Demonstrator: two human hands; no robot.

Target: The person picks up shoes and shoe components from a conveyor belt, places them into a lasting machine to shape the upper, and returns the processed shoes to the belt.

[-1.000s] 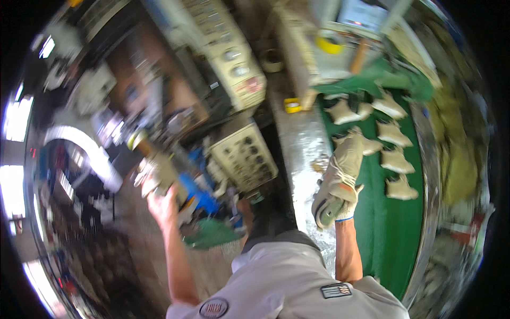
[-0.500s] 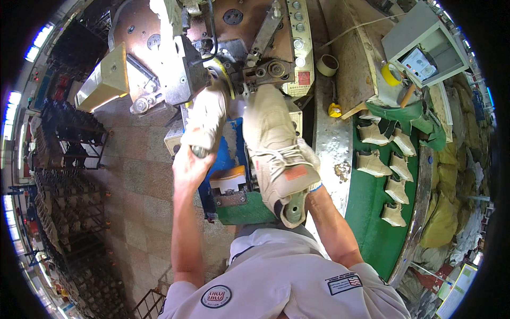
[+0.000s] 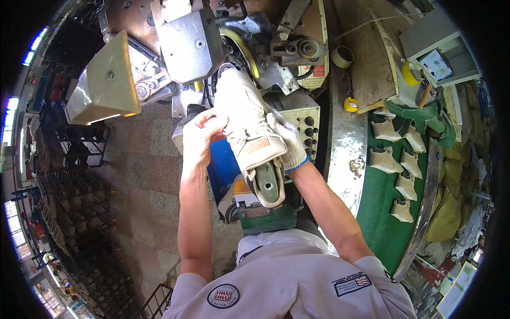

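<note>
A beige lace-up shoe upper (image 3: 241, 114) sits on a green last, its toe pointing away from me into the machine's clamping parts (image 3: 239, 50). My right hand (image 3: 289, 141), in a whitish knit glove with a blue cuff edge, wraps the shoe's right side near the heel. My bare left hand (image 3: 202, 133) has thumb and fingertips pinched together at the shoe's left edge. The heel end with the green last (image 3: 267, 183) faces me. Below it, partly hidden, a greyish rounded thing (image 3: 228, 206) lies beside the machine's blue panel (image 3: 222, 165).
A pale angled machine cover (image 3: 103, 80) stands to the left, a panel of black knobs (image 3: 308, 133) to the right. Several beige uppers (image 3: 385, 159) rest on a green bench surface (image 3: 372, 207). Tape roll (image 3: 342, 57) and grey box (image 3: 443, 53) are farther back; shoe racks (image 3: 79, 196) line the left.
The shoe in my right hand has moved left and forward, its toe now at the machine. My left hand has let go of another shoe and moved to this one's side.
</note>
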